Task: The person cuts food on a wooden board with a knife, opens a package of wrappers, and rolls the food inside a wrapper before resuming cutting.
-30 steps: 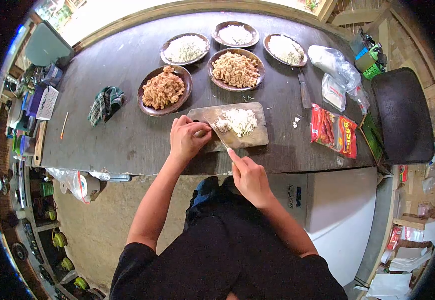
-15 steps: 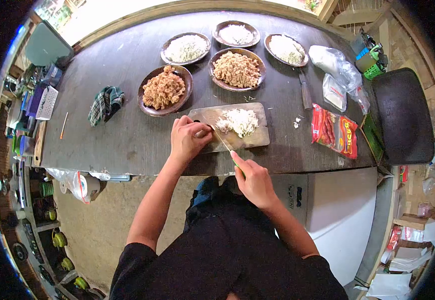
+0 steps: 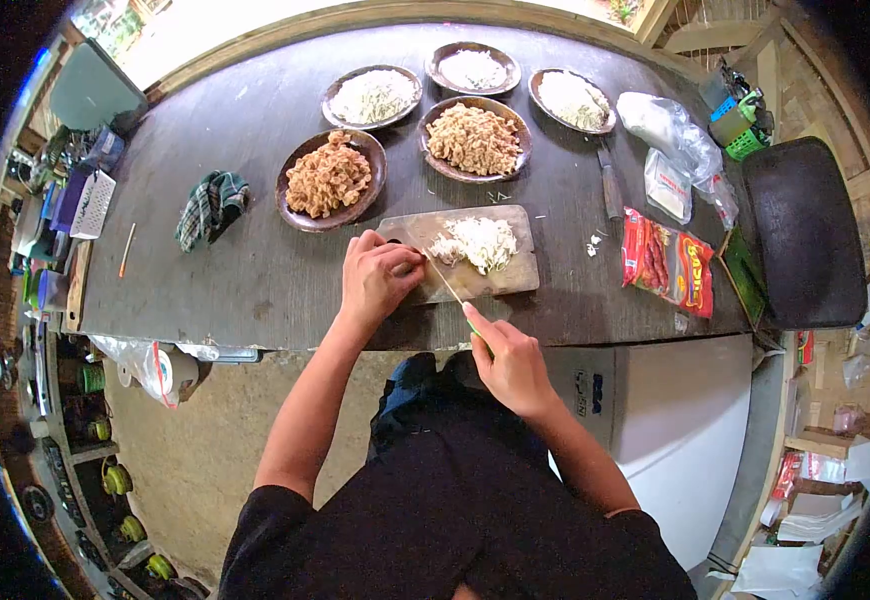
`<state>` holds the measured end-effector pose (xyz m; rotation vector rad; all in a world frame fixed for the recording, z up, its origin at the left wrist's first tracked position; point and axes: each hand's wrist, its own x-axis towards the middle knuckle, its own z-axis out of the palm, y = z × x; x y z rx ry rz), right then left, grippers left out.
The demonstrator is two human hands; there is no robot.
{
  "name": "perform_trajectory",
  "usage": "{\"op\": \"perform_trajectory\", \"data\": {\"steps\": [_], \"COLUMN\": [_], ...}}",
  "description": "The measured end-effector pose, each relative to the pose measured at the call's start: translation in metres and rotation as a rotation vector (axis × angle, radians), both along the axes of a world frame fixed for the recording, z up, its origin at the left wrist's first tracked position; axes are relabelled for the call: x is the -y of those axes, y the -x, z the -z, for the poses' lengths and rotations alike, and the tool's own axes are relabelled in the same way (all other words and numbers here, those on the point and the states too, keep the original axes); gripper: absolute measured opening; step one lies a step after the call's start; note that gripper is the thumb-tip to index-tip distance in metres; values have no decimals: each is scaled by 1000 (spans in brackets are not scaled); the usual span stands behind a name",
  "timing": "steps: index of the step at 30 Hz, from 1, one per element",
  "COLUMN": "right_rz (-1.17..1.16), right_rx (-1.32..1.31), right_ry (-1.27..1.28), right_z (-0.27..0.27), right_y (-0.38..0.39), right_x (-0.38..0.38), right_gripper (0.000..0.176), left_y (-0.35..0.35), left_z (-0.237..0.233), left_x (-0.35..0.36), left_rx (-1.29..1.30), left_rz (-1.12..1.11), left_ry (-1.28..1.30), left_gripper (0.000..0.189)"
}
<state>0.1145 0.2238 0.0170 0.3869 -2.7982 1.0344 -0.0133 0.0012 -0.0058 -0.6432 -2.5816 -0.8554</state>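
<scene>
A wooden cutting board (image 3: pixel 505 283) lies near the table's front edge, with a pile of chopped white pieces (image 3: pixel 483 243) on its right part. My left hand (image 3: pixel 379 278) is at the board's left end, fingers bent and pressed onto a small dark item that is mostly hidden beneath them. Wrapped round the green handle of a knife (image 3: pixel 445 281), my right hand (image 3: pixel 511 364) is just in front of the board. The blade points up and left, its tip beside my left fingertips.
Behind the board, two plates hold brown pieces (image 3: pixel 328 178) (image 3: pixel 473 139) and three hold white shreds (image 3: pixel 373 97) (image 3: pixel 472 69) (image 3: pixel 573 100). A checked cloth (image 3: pixel 213 208) lies left. Another knife (image 3: pixel 610 185), a red packet (image 3: pixel 667 262) and plastic bags (image 3: pixel 670 130) are right.
</scene>
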Motion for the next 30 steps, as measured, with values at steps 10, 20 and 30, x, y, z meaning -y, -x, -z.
{"op": "perform_trajectory", "data": {"steps": [10,20,30], "right_rz": [11,-14,6], "right_rx": [7,5,-4], "right_ry": [-9,27,31], "right_z": [5,12,-3], "right_y": [8,5,8], "right_x": [1,0,-1], "right_gripper": [48,50,49], "left_y": [2,2,2], "left_z": [0,1,-1], "left_x": [0,0,1], "left_rx": [-5,27,45], "left_rz": [-20,-44,-38], "left_ry": [-22,-31,14], "left_gripper": [12,12,13]}}
